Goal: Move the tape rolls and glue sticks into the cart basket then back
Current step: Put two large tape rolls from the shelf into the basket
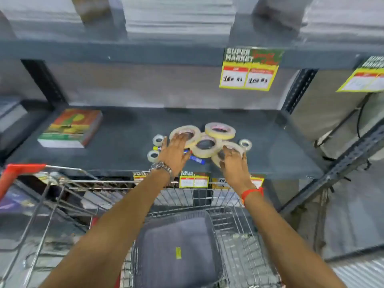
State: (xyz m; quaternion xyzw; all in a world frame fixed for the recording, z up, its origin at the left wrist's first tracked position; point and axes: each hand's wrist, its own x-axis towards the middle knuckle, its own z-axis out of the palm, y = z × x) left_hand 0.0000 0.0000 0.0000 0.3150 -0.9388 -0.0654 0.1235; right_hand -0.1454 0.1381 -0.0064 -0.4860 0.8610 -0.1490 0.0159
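Several cream tape rolls lie bunched on the dark shelf (124, 146): one at the back (220, 130) and one in the middle (205, 145). My left hand (174, 152) reaches over the shelf edge, its spread fingers resting on the left big roll (192, 129). My right hand (232, 165) grips a tilted cream roll (235, 146) at the right of the pile. Small clear tape rolls (158, 139) (153, 155) (245, 143) sit around them. Blue and yellow glue sticks (197, 160) lie partly hidden under my left hand. Below is the wire cart basket (234, 225).
A grey tray (176, 246) lies inside the cart, whose red handle (20, 169) is at the left. A stack of colourful books (72, 127) sits at the shelf's left. Price tags (251, 68) hang from the upper shelf. A slotted steel upright (299, 90) stands at the right.
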